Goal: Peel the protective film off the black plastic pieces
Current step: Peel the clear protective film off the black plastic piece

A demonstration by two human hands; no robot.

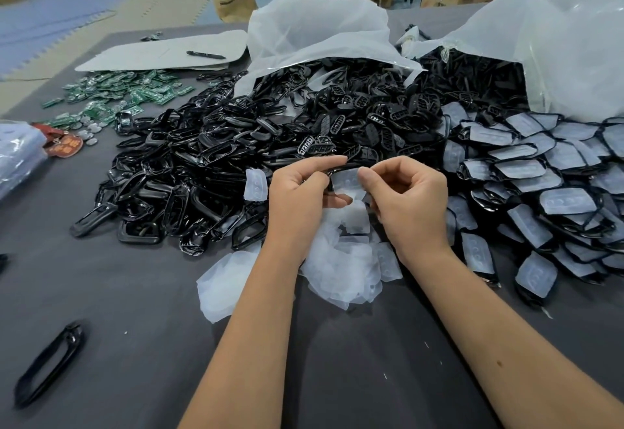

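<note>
Above the grey table (135, 293), the left hand (299, 192) grips a black plastic piece (332, 171) with curled fingers while the right hand (408, 198) pinches its protective film (347, 180) between thumb and forefinger, directly over a heap of discarded films (337, 266), with filmed pieces (540, 185) piled to the right.

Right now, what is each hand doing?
Left hand: grips the black plastic piece.
Right hand: pinches the protective film on that piece.
</note>
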